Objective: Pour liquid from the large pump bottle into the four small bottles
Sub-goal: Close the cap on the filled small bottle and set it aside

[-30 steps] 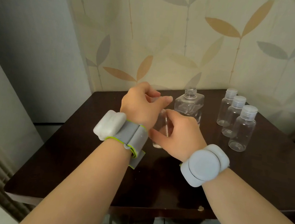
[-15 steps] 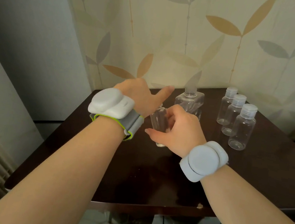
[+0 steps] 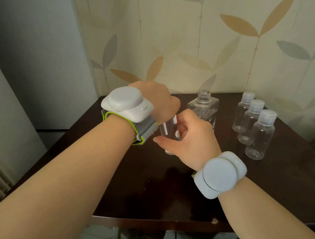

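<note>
While both hands point(image 3: 188, 135) crowd one small bottle point(image 3: 168, 129) — three capped bottles point(image 3: 260, 136) well apart.

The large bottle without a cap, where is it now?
In the head view, the large bottle stands at the table's back, left of three small bottles, behind the right hand.

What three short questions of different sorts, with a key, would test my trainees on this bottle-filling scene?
1. True or false: the large bottle by the wall stands with an open neck, no pump on it.
2. How many capped small bottles stand in a group at the right of the table?
3. Multiple choice: what does the right hand hold? A) a cap alone B) a clear small bottle C) nothing

Key
1. True.
2. Three.
3. B; the left hand sits over the top of that bottle, and its fingers are hidden from view.
</note>
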`<state>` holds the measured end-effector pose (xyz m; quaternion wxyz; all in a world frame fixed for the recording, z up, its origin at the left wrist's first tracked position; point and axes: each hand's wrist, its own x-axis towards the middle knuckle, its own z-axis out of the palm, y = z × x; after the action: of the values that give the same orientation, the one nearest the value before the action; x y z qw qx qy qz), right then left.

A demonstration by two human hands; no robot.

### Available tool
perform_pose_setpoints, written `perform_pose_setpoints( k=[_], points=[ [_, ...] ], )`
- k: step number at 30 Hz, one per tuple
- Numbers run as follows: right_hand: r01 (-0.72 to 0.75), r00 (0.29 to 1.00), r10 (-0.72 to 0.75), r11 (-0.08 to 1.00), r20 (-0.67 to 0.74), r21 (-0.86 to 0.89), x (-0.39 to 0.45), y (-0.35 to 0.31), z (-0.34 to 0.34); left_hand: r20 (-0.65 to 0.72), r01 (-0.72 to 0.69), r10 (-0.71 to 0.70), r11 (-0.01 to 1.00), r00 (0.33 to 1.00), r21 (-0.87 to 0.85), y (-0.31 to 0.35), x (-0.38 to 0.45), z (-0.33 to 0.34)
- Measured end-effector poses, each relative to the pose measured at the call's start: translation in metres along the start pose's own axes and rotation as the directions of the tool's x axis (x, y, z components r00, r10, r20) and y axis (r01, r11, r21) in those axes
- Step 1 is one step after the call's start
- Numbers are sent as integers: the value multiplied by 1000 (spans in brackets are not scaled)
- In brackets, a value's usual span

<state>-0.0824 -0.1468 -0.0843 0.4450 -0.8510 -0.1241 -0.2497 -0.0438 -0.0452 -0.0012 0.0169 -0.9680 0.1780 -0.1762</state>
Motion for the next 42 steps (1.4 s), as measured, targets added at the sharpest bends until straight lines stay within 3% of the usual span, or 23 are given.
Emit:
perform_pose_setpoints(
  k=[5,18,27,30,33,37,42],
  points=[
    [58,996,-65,994,68,97,0,0,-1,-70,-34,25,990,997,-134,-11,-3,6],
    [2,984,-53,959,171,283,0,-2,-3,-93,-163,145,961,985,-223,-17,-13,2],
    [63,983,-92,981,158,181,2,3,-4,-90,-73,60,987,994,-143,-20,-15,6],
    [46,983,-77,982,167,182,2,0,-5,-128,27,-54,979,990,-204,-31,-16,8],
    [0,998,-15,977,64,215,1,0,-5,-174,139,-183,962,968,-236,-53,-13,10],
    [46,999,-43,989,-25,137,2,2,-5,-182,240,-271,955,945,-177,-87,-8,16],
    [95,995,-93,994,-28,62,3,4,-4,-140,317,-341,934,930,-168,-108,-7,31]
  ],
)
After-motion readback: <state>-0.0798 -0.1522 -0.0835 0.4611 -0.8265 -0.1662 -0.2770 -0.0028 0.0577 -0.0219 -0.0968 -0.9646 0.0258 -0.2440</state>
